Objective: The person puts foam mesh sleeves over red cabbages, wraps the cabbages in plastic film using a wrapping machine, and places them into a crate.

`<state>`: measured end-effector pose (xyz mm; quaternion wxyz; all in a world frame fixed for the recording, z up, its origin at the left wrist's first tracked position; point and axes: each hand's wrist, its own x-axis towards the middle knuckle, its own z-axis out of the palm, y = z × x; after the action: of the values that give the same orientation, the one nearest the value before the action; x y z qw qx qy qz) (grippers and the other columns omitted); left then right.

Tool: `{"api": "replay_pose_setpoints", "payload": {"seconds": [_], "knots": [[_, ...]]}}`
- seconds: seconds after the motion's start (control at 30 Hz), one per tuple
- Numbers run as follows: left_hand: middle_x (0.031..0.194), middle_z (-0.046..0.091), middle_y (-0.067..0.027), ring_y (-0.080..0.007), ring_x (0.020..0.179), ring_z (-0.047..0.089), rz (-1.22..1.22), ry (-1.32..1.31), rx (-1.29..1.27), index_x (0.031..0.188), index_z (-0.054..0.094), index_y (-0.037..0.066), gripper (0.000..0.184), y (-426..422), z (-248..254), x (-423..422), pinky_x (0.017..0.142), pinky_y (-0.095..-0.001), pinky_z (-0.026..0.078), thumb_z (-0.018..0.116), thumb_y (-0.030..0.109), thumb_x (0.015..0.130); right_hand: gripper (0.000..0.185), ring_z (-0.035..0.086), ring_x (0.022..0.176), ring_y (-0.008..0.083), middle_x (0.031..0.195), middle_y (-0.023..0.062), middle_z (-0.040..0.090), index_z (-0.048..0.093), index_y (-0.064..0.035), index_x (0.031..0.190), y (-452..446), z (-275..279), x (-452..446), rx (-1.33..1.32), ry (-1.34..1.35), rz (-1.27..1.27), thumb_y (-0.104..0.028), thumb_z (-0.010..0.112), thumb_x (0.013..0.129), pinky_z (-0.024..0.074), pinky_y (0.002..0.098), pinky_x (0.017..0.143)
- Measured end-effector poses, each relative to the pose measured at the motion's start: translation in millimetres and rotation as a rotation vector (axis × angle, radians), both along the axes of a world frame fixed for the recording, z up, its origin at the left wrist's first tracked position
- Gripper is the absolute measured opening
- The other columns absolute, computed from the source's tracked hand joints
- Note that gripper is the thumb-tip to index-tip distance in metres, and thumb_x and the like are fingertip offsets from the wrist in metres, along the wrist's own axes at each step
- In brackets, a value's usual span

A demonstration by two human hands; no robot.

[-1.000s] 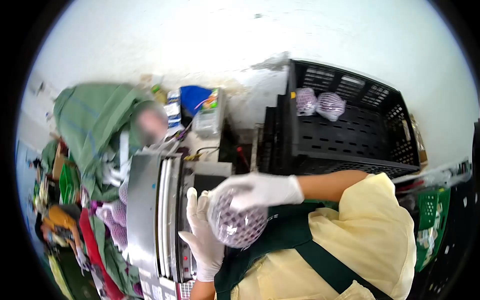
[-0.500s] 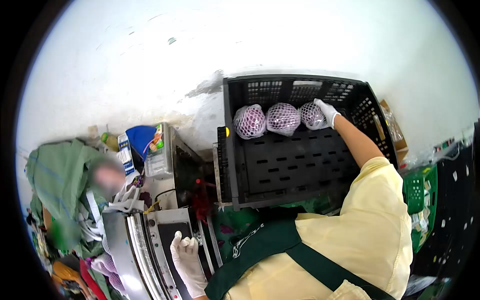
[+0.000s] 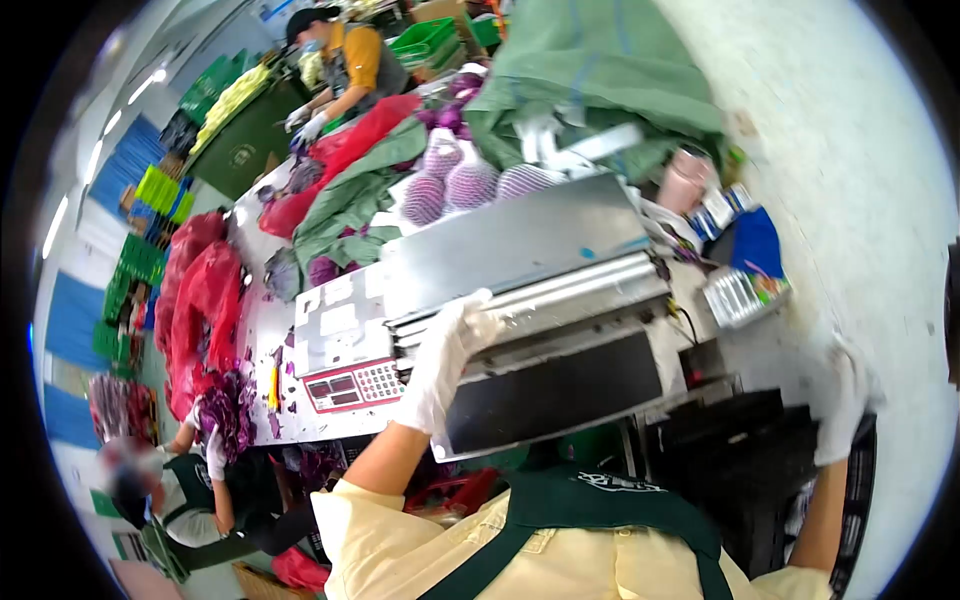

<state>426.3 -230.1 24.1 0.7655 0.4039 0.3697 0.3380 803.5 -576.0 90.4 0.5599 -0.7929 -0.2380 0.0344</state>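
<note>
My left hand [image 3: 450, 355], in a white glove, reaches over the stainless steel film wrapping machine [image 3: 520, 250]. Its fingers close at the edge of the clear plastic film [image 3: 515, 322] by the rollers. The machine's black plate [image 3: 555, 392] lies just to the right of that hand. My right hand [image 3: 845, 400], also gloved, is smeared by motion above the black crate [image 3: 725, 450] at the lower right; its fingers cannot be made out. Behind the machine sit red cabbages in white foam nets [image 3: 470, 185].
A digital scale [image 3: 350, 375] stands left of the machine. Red mesh sacks [image 3: 205, 300] and loose purple leaves lie further left. One co-worker [image 3: 195, 495] handles purple leaves at lower left; another [image 3: 350, 70] stands at the back. A plastic tray [image 3: 738, 298] is by the wall.
The view has swung left from the crate to the wrapping machine. My right hand has left the netted cabbage in the crate. My left hand has moved to the film rollers.
</note>
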Motion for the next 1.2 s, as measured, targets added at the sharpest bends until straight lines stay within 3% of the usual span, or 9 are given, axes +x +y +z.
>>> {"api": "replay_pose_setpoints", "payload": {"seconds": [0.1,0.17,0.27,0.53,0.63,0.77,1.0,1.07,1.2], "knots": [[0.107,0.064,-0.0041,-0.0172,0.098,0.061,0.162,0.038,0.167,0.117,0.062,0.006,0.035,110,-16,-40,0.093,-0.0334,0.047,0.055,0.033,0.096,0.022,0.058,0.109,0.0204,0.117,0.0125,0.059,0.063,0.0061,0.105,187,32,-70,-0.158,-0.299,0.725,0.001,0.047,0.09,0.0464,0.0283,0.095],[0.102,0.066,-0.004,-0.0119,0.093,0.061,0.258,0.091,0.285,0.113,0.064,0.006,0.031,191,-34,-60,0.084,-0.0287,0.048,0.058,0.03,0.095,0.027,0.059,0.107,0.0182,0.119,0.011,0.059,0.059,0.0024,0.116,299,21,-109,0.101,0.774,0.988,-0.004,0.049,0.092,0.0477,0.0288,0.093],[0.109,0.063,-0.0068,-0.0131,0.1,0.058,0.323,0.288,0.357,0.119,0.059,0.0,0.042,301,-57,-78,0.088,-0.0275,0.043,0.058,0.033,0.095,0.035,0.058,0.112,0.0233,0.123,0.0162,0.058,0.052,-0.0048,0.125,465,-34,-160,-0.097,0.925,1.152,-0.026,0.049,0.097,0.0471,0.0335,0.096],[0.13,0.056,-0.0188,-0.0265,0.122,0.052,0.184,0.485,0.32,0.133,0.048,-0.005,0.066,476,-193,-75,0.102,-0.0339,0.039,0.054,0.047,0.093,0.066,0.044,0.124,0.0458,0.153,0.0221,0.021,0.017,-0.0231,0.15,745,-221,-252,-0.58,0.917,0.956,-0.035,0.049,0.094,0.0431,0.0528,0.097],[0.137,0.049,-0.0218,-0.033,0.129,0.045,-0.012,0.669,0.231,0.138,0.045,0.001,0.083,477,-186,-56,0.107,-0.039,0.033,0.046,0.066,0.087,0.081,0.045,0.122,0.0474,0.156,0.0155,0.016,-0.001,-0.0272,0.151,752,-226,-285,-0.522,0.902,0.712,-0.041,0.052,0.091,0.0431,0.0588,0.094],[0.145,0.038,-0.0213,-0.0364,0.135,0.034,-0.076,0.643,0.139,0.147,0.03,0.007,0.097,496,-211,-36,0.107,-0.0583,0.026,0.04,0.079,0.082,0.075,0.034,0.133,0.0315,0.153,0.008,0.023,0.015,-0.0251,0.148,756,-216,-283,-0.375,0.988,0.757,-0.04,0.059,0.088,0.0369,0.0608,0.099],[0.131,0.051,-0.0183,-0.0293,0.119,0.05,0.02,0.23,0.125,0.145,0.034,0.01,0.092,379,-11,-89,0.1,-0.0468,0.038,0.027,0.08,0.085,0.075,0.051,0.115,0.0241,0.126,0.0135,0.05,0.029,-0.0242,0.147,638,-45,-211,-0.181,0.684,1.0,-0.059,0.053,0.085,0.0456,0.0414,0.092],[0.118,0.062,-0.0124,-0.0217,0.107,0.058,0.323,0.25,0.329,0.14,0.042,0.011,0.08,340,21,-60,0.099,-0.0441,0.041,0.027,0.073,0.091,0.066,0.05,0.117,0.0241,0.13,0.0141,0.049,0.029,-0.0223,0.147,605,-41,-206,0.063,0.509,0.988,-0.051,0.051,0.092,0.0444,0.0376,0.095],[0.124,0.058,-0.0086,-0.0147,0.112,0.053,0.329,-0.205,0.101,0.131,0.052,0.0,0.047,239,-2,29,0.097,-0.0275,0.04,0.053,0.033,0.098,0.043,0.054,0.116,0.0149,0.128,0.006,0.058,0.055,-0.0046,0.129,547,-65,-208,0.315,0.838,0.959,-0.033,0.05,0.097,0.0427,0.0292,0.098]]}}
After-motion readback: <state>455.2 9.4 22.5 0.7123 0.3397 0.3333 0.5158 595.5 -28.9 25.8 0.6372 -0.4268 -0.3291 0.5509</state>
